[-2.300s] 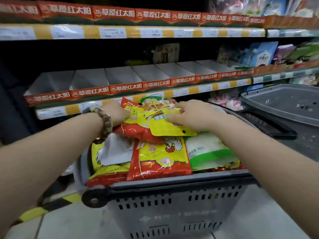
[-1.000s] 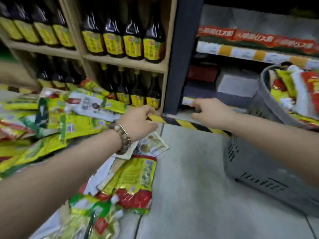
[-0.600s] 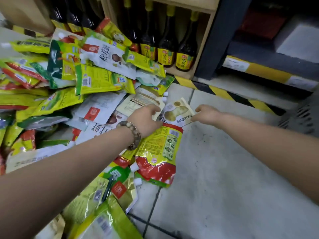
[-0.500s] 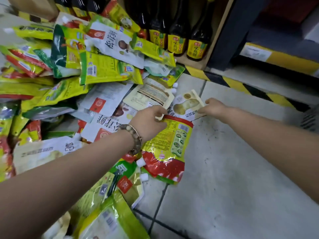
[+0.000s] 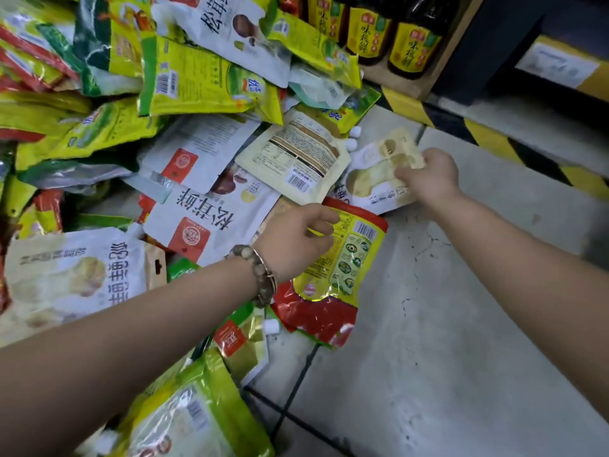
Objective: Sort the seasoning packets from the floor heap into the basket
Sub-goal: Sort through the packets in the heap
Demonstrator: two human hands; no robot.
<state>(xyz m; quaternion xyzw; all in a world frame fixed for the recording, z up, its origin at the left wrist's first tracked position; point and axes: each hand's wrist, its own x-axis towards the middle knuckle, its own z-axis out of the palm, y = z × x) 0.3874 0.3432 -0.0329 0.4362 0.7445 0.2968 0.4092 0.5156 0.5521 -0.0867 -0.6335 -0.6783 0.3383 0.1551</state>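
A heap of seasoning packets (image 5: 184, 133) covers the floor on the left, yellow, green, red and white. My right hand (image 5: 428, 176) grips a pale white and yellow packet (image 5: 372, 173) at the heap's right edge. My left hand (image 5: 296, 242), with a bead bracelet on the wrist, hovers over a yellow and red packet (image 5: 342, 268), its fingers loosely curled and touching the top edge. A beige packet (image 5: 293, 163) with a barcode lies just beyond my left hand. The basket is out of view.
Dark sauce bottles (image 5: 389, 31) with yellow labels stand on a low wooden shelf at the top. A yellow and black striped kerb (image 5: 487, 140) runs along the shelf base. Grey tiled floor (image 5: 461, 324) lies bare to the right.
The view has swung from the full basket down to the floor heap. Both hands reached to its right edge; my right hand has closed on the pale packet, my left moved over the yellow and red one.
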